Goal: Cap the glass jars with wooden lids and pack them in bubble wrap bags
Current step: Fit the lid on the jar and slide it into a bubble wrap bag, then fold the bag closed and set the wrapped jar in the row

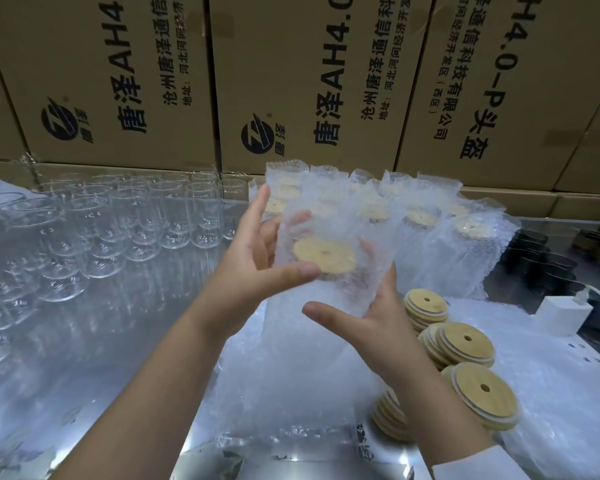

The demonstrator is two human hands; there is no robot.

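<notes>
**A:** status on the pack job?

**B:** I read it as mid-run. Nearest me, right side: stacks of loose wooden lids [482, 393]. Flat spare bags [291, 393] lie under the hands. Above them, one jar [329, 282] with its lid [324, 255] on sits inside a bubble wrap bag [312, 209], held up off the table [66, 375]. Farther left: rows of bare glass jars [136, 220], no lids. Farther right: packed jars [420, 220] standing in their bags, with cartons [326, 81] behind. So one batch is done and plenty is left. I can't count either.

**A:** hands?

**B:** Both grasp the bag. Left hand [253, 258]: thumb pressed on the bag front just below the lid, fingers behind it, index sticking up free. Right hand [378, 313]: cups the bag from below and from its right side, fingers curled up behind, thumb straight out in front. Can't tell if that thumb touches.

**A:** bag top?

**B:** Stands up loose above the lid. Can't tell if it's sealed.
</notes>
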